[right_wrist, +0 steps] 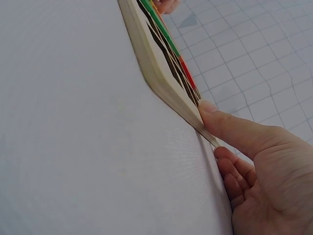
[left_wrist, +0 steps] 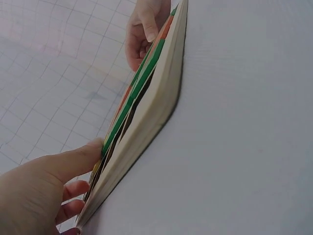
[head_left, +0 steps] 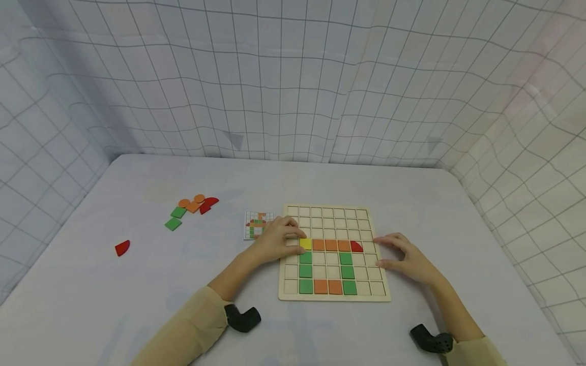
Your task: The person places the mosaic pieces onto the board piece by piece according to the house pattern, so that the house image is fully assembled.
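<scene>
A wooden grid board (head_left: 329, 297) lies on the table with colored tiles in its cells. My left hand (head_left: 274, 241) reaches over its left side, thumb and forefinger at two edges of a yellow square tile (head_left: 305, 244), pinching it at its cell. Green square tiles (head_left: 305, 271) run below it, and orange square tiles (head_left: 331, 245) with a red quarter-circle tile (head_left: 356, 246) extend rightward. My right hand (head_left: 407, 258) touches the board's right edge with thumb and forefinger spread apart. In the right wrist view, the thumb (right_wrist: 234, 128) rests against the rim.
A printed pattern card (head_left: 253, 218) lies left of the board, partly behind my left hand. Farther left are loose green squares (head_left: 173, 223), orange circles (head_left: 199, 198), an orange square (head_left: 193, 207) and red pieces (head_left: 209, 202). A lone red quarter-circle (head_left: 122, 247) sits apart.
</scene>
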Demonstrator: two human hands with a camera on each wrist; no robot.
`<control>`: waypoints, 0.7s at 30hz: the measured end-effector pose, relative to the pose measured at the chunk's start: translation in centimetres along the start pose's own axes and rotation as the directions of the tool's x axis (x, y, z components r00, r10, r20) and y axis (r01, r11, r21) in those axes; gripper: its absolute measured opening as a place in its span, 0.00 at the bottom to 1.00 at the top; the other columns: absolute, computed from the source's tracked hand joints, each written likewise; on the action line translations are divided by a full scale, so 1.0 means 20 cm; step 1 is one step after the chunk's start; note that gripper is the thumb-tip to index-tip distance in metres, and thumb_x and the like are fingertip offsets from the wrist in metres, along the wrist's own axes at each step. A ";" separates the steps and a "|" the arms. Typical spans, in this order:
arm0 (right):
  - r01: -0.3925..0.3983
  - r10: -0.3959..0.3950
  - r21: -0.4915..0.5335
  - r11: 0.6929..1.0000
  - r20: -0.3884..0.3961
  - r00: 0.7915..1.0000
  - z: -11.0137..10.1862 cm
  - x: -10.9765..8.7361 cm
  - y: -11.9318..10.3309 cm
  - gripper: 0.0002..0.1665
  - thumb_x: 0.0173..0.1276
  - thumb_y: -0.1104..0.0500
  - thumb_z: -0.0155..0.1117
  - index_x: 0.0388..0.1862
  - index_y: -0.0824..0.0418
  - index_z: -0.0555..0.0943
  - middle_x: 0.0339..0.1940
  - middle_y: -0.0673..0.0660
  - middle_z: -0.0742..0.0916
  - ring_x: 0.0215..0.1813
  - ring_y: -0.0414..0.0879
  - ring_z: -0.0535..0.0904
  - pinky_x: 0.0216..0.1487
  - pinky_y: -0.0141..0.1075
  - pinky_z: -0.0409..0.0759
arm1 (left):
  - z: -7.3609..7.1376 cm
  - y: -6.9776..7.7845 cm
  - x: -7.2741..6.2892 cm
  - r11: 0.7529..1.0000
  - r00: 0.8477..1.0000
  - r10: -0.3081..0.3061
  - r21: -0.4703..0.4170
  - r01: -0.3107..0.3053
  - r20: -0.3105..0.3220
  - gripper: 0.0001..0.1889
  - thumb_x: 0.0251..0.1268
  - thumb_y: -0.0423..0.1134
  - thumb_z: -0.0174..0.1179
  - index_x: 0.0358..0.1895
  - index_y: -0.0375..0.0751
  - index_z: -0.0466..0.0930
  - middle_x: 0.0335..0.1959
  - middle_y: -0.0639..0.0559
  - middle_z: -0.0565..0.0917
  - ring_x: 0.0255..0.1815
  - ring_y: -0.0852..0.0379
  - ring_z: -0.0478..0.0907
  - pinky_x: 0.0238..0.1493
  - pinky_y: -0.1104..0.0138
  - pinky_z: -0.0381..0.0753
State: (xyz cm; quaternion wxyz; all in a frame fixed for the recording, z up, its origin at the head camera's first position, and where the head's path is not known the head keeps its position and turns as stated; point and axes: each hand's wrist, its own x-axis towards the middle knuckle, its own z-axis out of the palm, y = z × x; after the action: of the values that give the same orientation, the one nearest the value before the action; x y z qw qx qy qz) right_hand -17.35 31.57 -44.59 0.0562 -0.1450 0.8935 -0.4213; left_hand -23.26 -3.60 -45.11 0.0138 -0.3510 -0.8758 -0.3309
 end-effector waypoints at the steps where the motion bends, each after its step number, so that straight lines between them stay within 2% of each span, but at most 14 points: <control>1: 0.001 -0.001 -0.001 1.000 0.000 1.000 0.00 0.00 0.00 0.31 0.53 0.53 0.71 0.57 0.54 0.75 0.53 0.53 0.74 0.58 0.46 0.66 0.56 0.28 0.61 | 0.00 0.00 0.00 1.000 1.000 0.001 -0.006 -0.001 -0.007 0.15 0.49 0.49 0.67 0.41 0.48 0.83 0.42 0.53 0.74 0.42 0.54 0.67 0.44 0.58 0.64; 4: 0.001 -0.001 -0.005 1.000 0.001 1.000 0.00 0.00 0.01 0.31 0.53 0.53 0.71 0.57 0.54 0.75 0.53 0.53 0.74 0.58 0.46 0.66 0.57 0.29 0.61 | -0.02 -0.01 0.01 0.999 0.998 0.001 -0.046 -0.004 -0.058 0.16 0.50 0.46 0.67 0.42 0.45 0.83 0.43 0.51 0.74 0.44 0.53 0.68 0.45 0.56 0.66; 7: 0.002 -0.002 -0.011 1.000 -0.001 1.000 0.00 0.00 0.02 0.31 0.53 0.52 0.71 0.57 0.54 0.75 0.52 0.53 0.74 0.57 0.45 0.66 0.57 0.30 0.61 | -0.07 -0.03 0.00 0.997 0.991 -0.017 -0.080 0.007 -0.129 0.16 0.50 0.42 0.68 0.43 0.43 0.82 0.43 0.50 0.75 0.45 0.52 0.68 0.48 0.54 0.65; 9: 0.005 -0.005 -0.012 1.000 -0.001 1.000 0.00 0.01 0.03 0.31 0.53 0.53 0.71 0.57 0.54 0.75 0.52 0.53 0.74 0.57 0.44 0.66 0.57 0.30 0.60 | -0.13 -0.07 -0.01 0.998 0.984 -0.038 -0.062 0.028 -0.175 0.16 0.50 0.41 0.68 0.44 0.42 0.82 0.43 0.49 0.75 0.45 0.50 0.68 0.48 0.52 0.63; 12: 0.016 -0.016 -0.017 1.000 -0.003 1.000 0.00 0.01 0.04 0.31 0.53 0.53 0.71 0.57 0.54 0.75 0.52 0.53 0.74 0.56 0.43 0.66 0.57 0.29 0.60 | -0.22 -0.14 -0.05 0.995 0.968 -0.095 -0.023 0.092 -0.231 0.17 0.51 0.40 0.68 0.45 0.40 0.80 0.45 0.46 0.75 0.48 0.47 0.67 0.50 0.49 0.60; 16: 0.023 -0.023 -0.026 0.999 -0.005 1.000 0.00 0.01 0.04 0.31 0.53 0.53 0.71 0.57 0.54 0.75 0.52 0.53 0.74 0.56 0.42 0.66 0.56 0.28 0.59 | -0.35 -0.27 -0.12 0.981 0.931 -0.180 0.013 0.194 -0.318 0.18 0.52 0.38 0.67 0.47 0.38 0.79 0.46 0.43 0.75 0.51 0.43 0.67 0.52 0.46 0.58; 21: 0.024 -0.024 -0.030 0.999 -0.006 1.000 0.00 0.00 0.03 0.31 0.53 0.53 0.70 0.57 0.54 0.75 0.53 0.53 0.73 0.56 0.42 0.66 0.56 0.26 0.58 | -0.46 -0.41 -0.25 0.963 0.872 -0.235 0.021 0.269 -0.429 0.17 0.51 0.35 0.67 0.46 0.35 0.79 0.45 0.38 0.75 0.46 0.39 0.67 0.48 0.48 0.60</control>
State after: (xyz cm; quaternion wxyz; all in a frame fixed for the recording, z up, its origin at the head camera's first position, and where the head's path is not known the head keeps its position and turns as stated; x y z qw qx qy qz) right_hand -17.54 31.89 -45.11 0.0463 -0.1552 0.8981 -0.4089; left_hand -26.55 -16.40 -43.88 0.1736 -0.1530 -0.9027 -0.3627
